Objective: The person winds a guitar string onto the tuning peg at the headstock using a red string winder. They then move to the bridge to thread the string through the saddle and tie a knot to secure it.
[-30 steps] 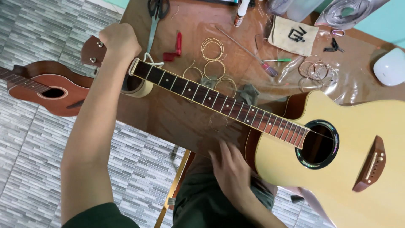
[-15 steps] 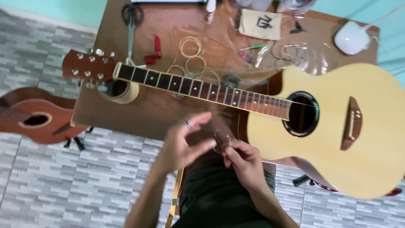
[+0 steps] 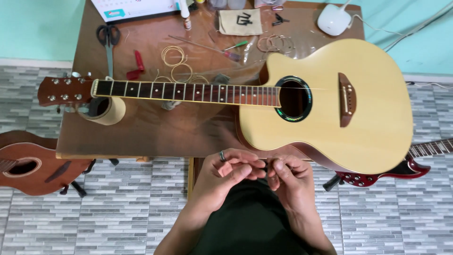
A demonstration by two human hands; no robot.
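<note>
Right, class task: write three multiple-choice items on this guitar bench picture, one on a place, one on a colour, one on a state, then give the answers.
1. Where does the roll of tape sit?
A under the guitar's neck by the headstock
B on the floor
C on the guitar's body

2. What colour is the acoustic guitar top?
A black
B pale yellow
C blue

3. How are the two hands?
A far apart
B flat on the table
C fingertips together in front of the table edge

Answers: A, the roll lies beneath the neck; B, the top is pale yellow wood; C, left hand and right hand meet in a pinching grip.
</note>
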